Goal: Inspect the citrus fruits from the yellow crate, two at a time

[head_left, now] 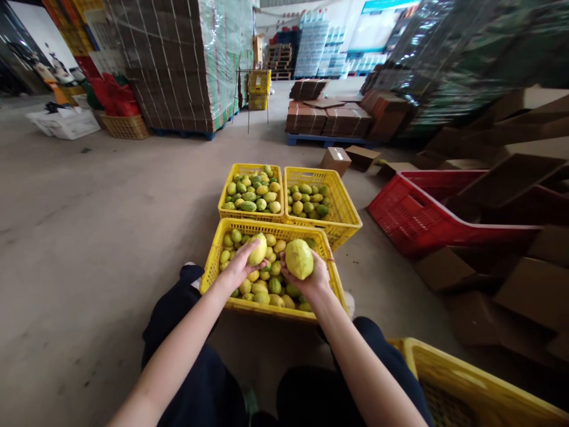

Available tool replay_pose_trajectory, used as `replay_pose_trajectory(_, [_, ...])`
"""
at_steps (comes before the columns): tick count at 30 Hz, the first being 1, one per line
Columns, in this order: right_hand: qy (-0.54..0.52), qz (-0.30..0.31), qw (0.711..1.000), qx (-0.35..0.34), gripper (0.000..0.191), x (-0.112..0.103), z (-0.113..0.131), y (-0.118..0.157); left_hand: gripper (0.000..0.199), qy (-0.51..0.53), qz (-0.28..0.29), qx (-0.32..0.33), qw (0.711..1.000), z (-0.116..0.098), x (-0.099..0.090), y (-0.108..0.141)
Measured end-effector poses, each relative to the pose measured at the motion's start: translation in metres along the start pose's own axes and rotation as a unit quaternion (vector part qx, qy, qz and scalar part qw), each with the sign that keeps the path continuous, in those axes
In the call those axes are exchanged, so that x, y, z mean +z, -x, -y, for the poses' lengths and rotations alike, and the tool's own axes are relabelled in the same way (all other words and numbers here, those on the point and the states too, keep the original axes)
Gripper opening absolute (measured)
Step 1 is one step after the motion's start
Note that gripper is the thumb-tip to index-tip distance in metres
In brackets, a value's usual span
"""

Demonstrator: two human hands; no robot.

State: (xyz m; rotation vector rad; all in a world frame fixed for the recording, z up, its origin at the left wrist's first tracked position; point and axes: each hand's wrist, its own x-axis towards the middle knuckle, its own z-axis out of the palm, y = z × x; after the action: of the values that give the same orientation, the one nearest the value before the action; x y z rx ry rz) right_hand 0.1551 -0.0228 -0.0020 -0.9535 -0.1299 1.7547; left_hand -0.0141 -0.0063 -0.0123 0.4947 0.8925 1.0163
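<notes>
Over the crate [335, 277], left hand [240, 262] grasped one fruit [257, 249], right hand [317, 276] another fruit [299, 259], apparently inspecting; placing needed eased grips

It's dim in here, brightest around the pale panel [368, 32] at one o'clock, with glare streaking the plastic wrap [226, 47] at eleven. Shadow pools beneath the front crate [271, 309]; cartons [528, 290] past three o'clock look stretched and smeared, the central fruit [275, 286] crisper.

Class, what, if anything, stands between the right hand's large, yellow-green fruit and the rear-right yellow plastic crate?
The near yellow plastic crate's far rim lies between, seemingly lower than the fruit; nothing else visible intervenes.
</notes>
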Motion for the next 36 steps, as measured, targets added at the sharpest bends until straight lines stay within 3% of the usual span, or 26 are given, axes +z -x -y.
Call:
replay_pose_trajectory(4, [0.026, -0.030, 0.999, -0.001, 0.020, -0.006, -0.001, -0.007, 0.040, 0.007, 0.017, -0.026, 0.999, -0.001, 0.000, -0.002])
replay_pose_trajectory(12, [-0.017, -0.103, 0.993, -0.046, 0.016, -0.014, 0.005, -0.010, 0.041, 0.016, 0.019, -0.051, 0.998, -0.002, -0.003, -0.002])
replay_pose_trajectory(17, [0.033, -0.093, 0.994, -0.044, 0.026, -0.010, 0.015, -0.002, 0.038, 0.061, 0.017, -0.066, 0.996, -0.001, -0.003, -0.004])
replay_pose_trajectory(24, [0.024, -0.054, 0.993, -0.102, 0.022, -0.008, 0.016, 0.001, 0.029, 0.110, -0.059, -0.057, 0.991, -0.005, 0.002, 0.000])
replay_pose_trajectory(29, [0.030, -0.003, 0.999, -0.040, 0.029, -0.007, 0.011, -0.001, 0.038, 0.116, -0.027, -0.088, 0.989, -0.004, -0.004, -0.004])
replay_pose_trajectory(36, [0.056, 0.004, 0.998, -0.020, 0.042, 0.001, 0.006, -0.004, 0.045, 0.103, 0.012, -0.088, 0.991, 0.002, -0.009, -0.009])
